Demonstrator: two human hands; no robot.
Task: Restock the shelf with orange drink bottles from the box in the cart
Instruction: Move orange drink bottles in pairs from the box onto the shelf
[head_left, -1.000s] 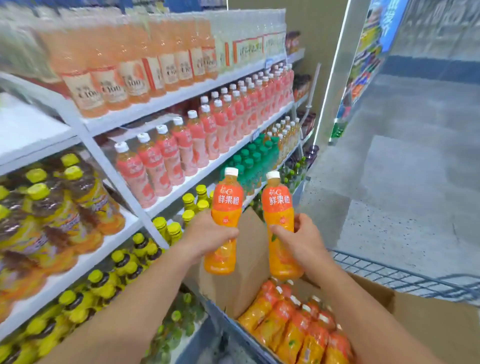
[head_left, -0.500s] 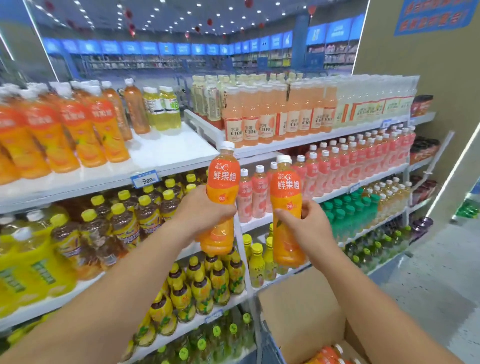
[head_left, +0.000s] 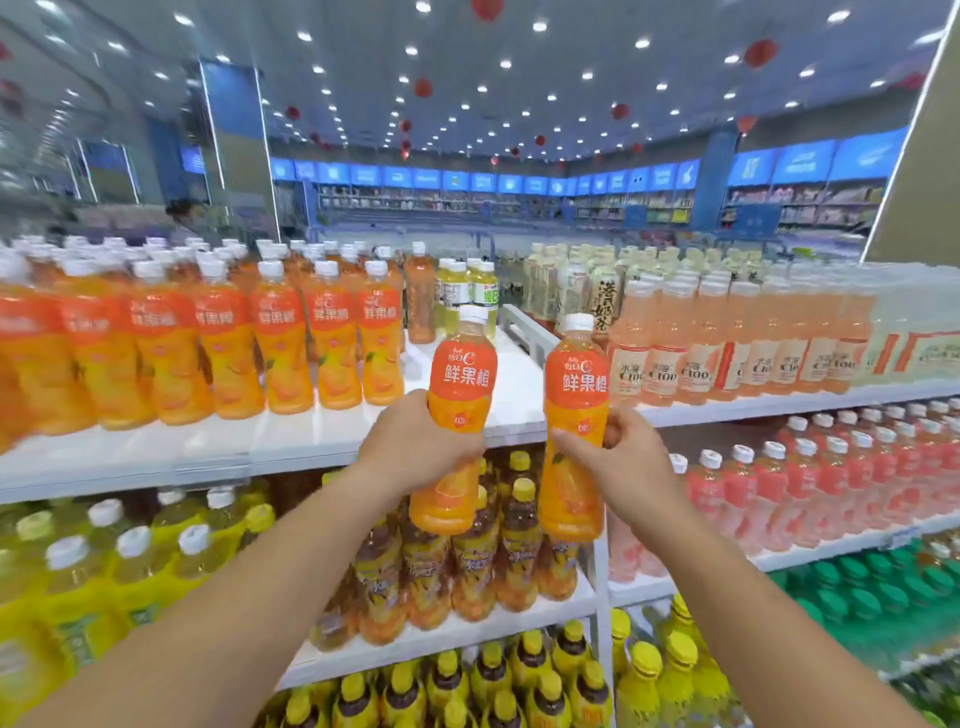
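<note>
Upright, left hand (head_left: 415, 447) gripping orange bottle (head_left: 457, 415), right hand (head_left: 618, 462) another (head_left: 574, 431) (white-capped)

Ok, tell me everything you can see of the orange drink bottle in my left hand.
The clear plastic orange drink bottle has a white cap and an orange wrap label with white Chinese lettering; orange liquid fills it nearly to the neck. The left hand grips its middle, holding it almost upright, top leaning right, before a bare patch of the white top shelf. It touches only that hand, not the matching bottle in the right hand.
</note>
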